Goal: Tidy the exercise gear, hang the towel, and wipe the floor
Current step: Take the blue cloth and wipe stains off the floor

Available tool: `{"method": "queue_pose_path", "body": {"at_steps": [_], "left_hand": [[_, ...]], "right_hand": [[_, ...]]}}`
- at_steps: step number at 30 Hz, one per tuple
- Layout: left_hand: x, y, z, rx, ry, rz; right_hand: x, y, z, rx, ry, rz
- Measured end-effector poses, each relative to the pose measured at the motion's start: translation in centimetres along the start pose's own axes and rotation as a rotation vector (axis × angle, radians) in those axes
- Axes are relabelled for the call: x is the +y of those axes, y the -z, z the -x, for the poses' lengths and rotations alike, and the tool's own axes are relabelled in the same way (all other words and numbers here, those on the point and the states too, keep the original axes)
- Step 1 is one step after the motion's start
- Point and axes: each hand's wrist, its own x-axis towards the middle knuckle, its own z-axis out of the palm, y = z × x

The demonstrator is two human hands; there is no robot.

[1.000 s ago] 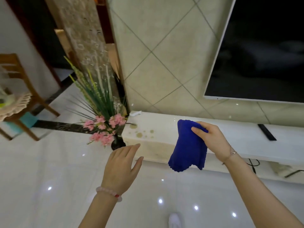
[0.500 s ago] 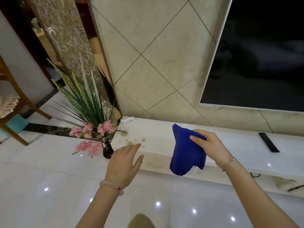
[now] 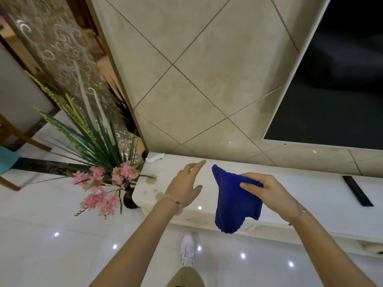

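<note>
At centre frame, the right hand (image 3: 271, 195) pinches a soft, limp royal-blue terry cloth (image 3: 234, 204); the left hand (image 3: 185, 188), fingers straight and spread, holds nothing above the glossy white stone ledge (image 3: 310, 195).

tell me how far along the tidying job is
Nothing shows as finished; no exercise gear is in view. In hand: the right hand pinches the blue cloth, hanging above the white ledge, left hand open beside it. Left: the cloth is unhung and off the floor.
</note>
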Motion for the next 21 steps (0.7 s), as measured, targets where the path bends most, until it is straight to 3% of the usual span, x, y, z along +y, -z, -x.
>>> {"method": "queue_pose_path", "body": {"at_steps": [5,10,21], "left_hand": [[-3.4,0.8,-8.8,-0.182,-0.053,0.034],[-7.6,1.8,-14.8,-0.285,-0.180,0.060],[-13.4,0.8,-15.5,-0.346,0.256,0.686]], "right_hand": [[-1.2,0.4,-6.1,-0.075,-0.058,0.047],[-1.3,0.8,-11.3,-0.035,-0.123,0.012],[4.5,-1.0,-17.1,0.152,-0.292,-0.148]]}}
